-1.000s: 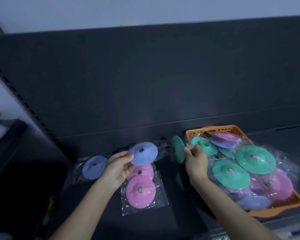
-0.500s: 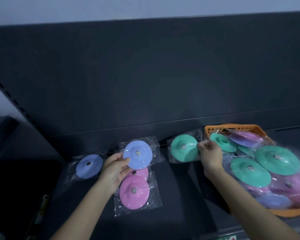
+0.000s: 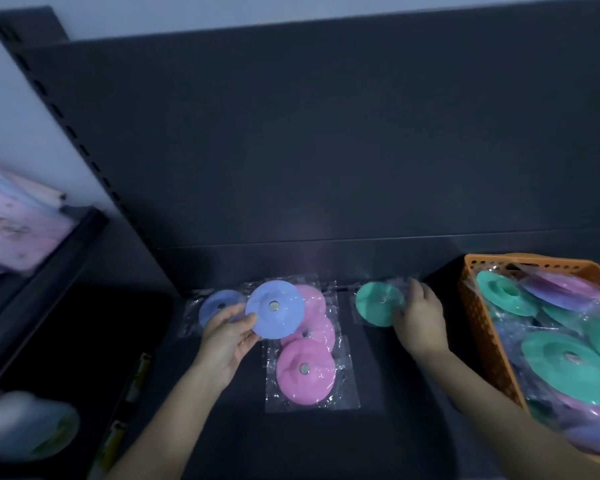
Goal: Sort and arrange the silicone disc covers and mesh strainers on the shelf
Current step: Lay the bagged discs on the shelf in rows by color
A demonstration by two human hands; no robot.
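My left hand (image 3: 227, 336) grips a bagged blue disc cover (image 3: 275, 309) by its lower left edge, above the dark shelf (image 3: 326, 441). Behind it another blue disc (image 3: 215, 304) lies flat at the shelf's back. Pink discs (image 3: 305, 370) in clear bags lie stacked just to the right of my left hand. My right hand (image 3: 418, 320) pinches the right edge of a bagged green disc (image 3: 376, 304) that lies against the back of the shelf. An orange basket (image 3: 478, 320) at the right holds several green, purple and pink discs.
A slotted upright (image 3: 70, 133) divides this bay from the left one, where a neighbouring shelf (image 3: 49, 271) carries pastel packages (image 3: 11, 223). Blurred pale items (image 3: 21, 424) sit at the lower left. The shelf's back panel (image 3: 326, 150) rises right behind the discs.
My right hand has laid the green disc flat at the shelf's back. My left hand has kept the blue disc while the view shifted right and closer.
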